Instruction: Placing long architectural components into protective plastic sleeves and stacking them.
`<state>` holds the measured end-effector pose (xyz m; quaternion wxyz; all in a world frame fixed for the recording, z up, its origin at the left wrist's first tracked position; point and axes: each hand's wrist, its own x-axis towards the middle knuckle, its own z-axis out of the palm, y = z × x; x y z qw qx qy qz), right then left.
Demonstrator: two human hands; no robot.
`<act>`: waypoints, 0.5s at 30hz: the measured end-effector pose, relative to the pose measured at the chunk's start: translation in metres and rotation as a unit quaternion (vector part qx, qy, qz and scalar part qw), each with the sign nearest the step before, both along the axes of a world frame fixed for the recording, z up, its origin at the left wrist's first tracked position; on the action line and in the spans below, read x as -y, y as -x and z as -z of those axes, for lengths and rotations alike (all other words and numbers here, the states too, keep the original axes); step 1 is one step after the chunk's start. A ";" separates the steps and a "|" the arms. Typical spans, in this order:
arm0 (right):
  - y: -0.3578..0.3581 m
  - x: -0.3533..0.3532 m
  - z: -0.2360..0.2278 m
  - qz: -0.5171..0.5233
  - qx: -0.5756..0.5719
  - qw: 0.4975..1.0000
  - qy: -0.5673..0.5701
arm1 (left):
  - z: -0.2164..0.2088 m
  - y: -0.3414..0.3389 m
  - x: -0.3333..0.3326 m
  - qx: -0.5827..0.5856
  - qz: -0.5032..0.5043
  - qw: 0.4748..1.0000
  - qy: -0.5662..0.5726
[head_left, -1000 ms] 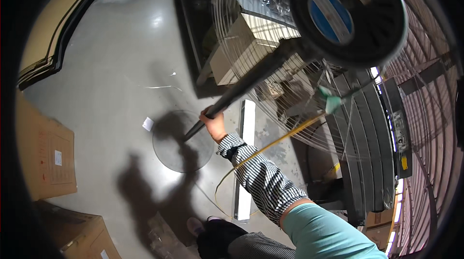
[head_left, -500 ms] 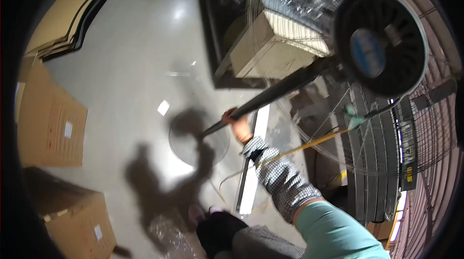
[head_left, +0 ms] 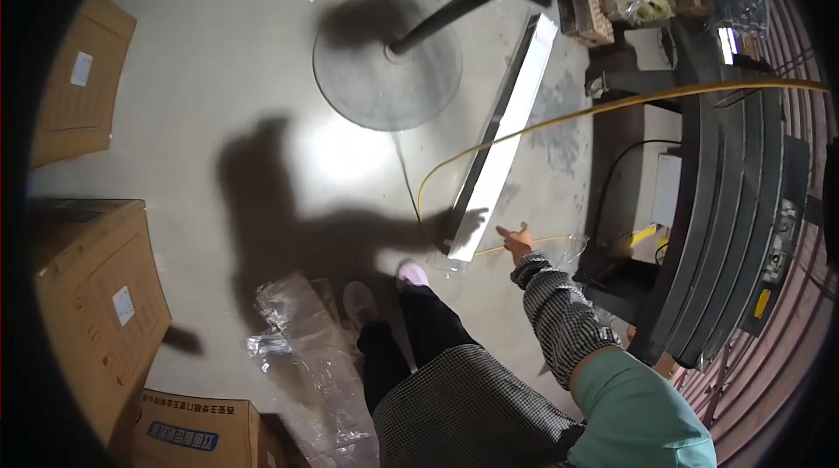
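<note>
My right hand (head_left: 518,242) is held out over the floor, thumb and fingers apart and nothing in it. A long white bar with a dark side (head_left: 507,131) lies on the floor just beyond it. Past the bar stands a fan's dark pole (head_left: 463,3) on a round grey base (head_left: 384,97), apart from the hand; the fan head is out of view. A yellow cable (head_left: 559,120) loops across the bar. My left hand does not show.
Cardboard boxes (head_left: 109,311) stand along the left. Clear plastic wrap (head_left: 306,372) lies on the floor beside my shoes (head_left: 412,275). At the right is a dark machine with long ribbed rails (head_left: 734,206). A small cardboard carton (head_left: 590,15) sits beyond the bar.
My right hand has let go of the fan's pole and come back toward me, fingers spread. The view has tilted down, so the fan head has left the picture.
</note>
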<state>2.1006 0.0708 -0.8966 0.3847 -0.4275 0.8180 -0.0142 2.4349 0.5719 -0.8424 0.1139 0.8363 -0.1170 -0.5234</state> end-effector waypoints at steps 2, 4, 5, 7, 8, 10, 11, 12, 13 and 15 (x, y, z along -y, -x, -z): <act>-0.005 -0.047 0.055 -0.027 -0.052 0.998 -0.040 | 0.038 0.010 -0.018 0.014 0.018 1.000 -0.015; -0.031 -0.090 0.101 -0.003 -0.016 1.000 -0.027 | 0.077 0.019 -0.042 0.030 0.040 0.998 -0.035; -0.033 -0.091 0.119 -0.020 -0.065 0.997 -0.026 | 0.098 0.031 -0.038 0.031 0.047 0.998 -0.028; -0.028 -0.078 0.143 -0.079 -0.192 0.978 -0.018 | 0.136 0.059 -0.020 0.033 0.063 0.997 -0.011; -0.061 -0.097 0.154 -0.045 -0.250 0.962 -0.102 | 0.152 0.055 -0.040 0.050 0.080 0.995 -0.023; -0.074 -0.094 0.142 -0.027 -0.273 0.954 -0.119 | 0.176 0.068 -0.052 0.069 0.107 0.992 -0.021; -0.067 -0.090 0.130 -0.022 -0.269 0.956 -0.115 | 0.185 0.078 -0.054 0.078 0.122 0.989 -0.017; -0.050 -0.090 0.111 -0.041 -0.230 0.967 -0.098 | 0.192 0.087 -0.049 0.083 0.139 0.987 -0.009; -0.037 -0.081 0.088 -0.060 -0.186 0.978 -0.068 | 0.200 0.094 -0.041 0.090 0.156 0.984 0.002; -0.030 -0.084 0.027 -0.075 -0.042 0.995 0.055 | 0.208 0.081 -0.025 0.138 0.190 0.972 0.024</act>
